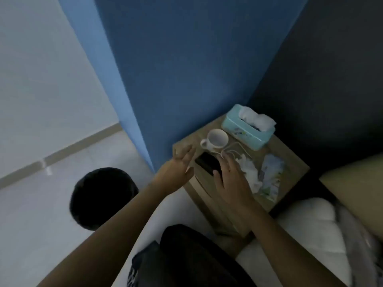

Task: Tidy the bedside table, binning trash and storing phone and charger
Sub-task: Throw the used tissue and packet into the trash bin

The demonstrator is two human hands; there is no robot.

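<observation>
A small wooden bedside table (294, 162) stands in the corner. On it a black phone (206, 163) lies near the front left, with a white charger cable (232, 150) coiled behind it. Crumpled white tissue (251, 172) and a printed wrapper (270, 179) lie to the right. My right hand (230, 179) hovers with fingers spread over the phone's right end and the tissue. My left hand (178, 164) is open above the table's left edge, holding nothing.
A white mug (216, 138) and a teal tissue box (247, 129) stand at the back of the table. A black round bin (101, 197) sits on the floor to the left. The bed and pillow (310, 226) lie to the right. Blue walls close behind.
</observation>
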